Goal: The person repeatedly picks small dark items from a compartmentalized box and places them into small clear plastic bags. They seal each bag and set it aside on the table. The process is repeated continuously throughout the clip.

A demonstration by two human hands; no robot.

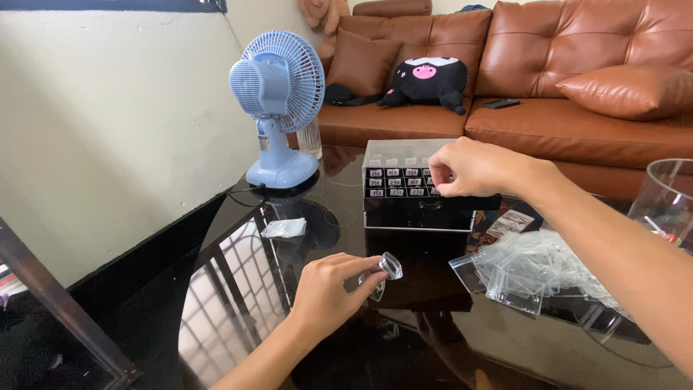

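Between thumb and fingertips, the left hand (pixel 328 292) pinches a small clear plastic case (pixel 388 266) upright for viewing; beyond it, the right hand (pixel 469 167) closes on a drawer of the black acrylic drawer box (pixel 415 209), steadying it; clear plastic bags (pixel 534 271) lie below the right forearm.

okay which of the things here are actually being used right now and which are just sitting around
In use: left hand holding a small clear bag; right hand at the drawer box; pile of clear bags.

Lying about: fan, sofa, plush toy, remote, glass jar.
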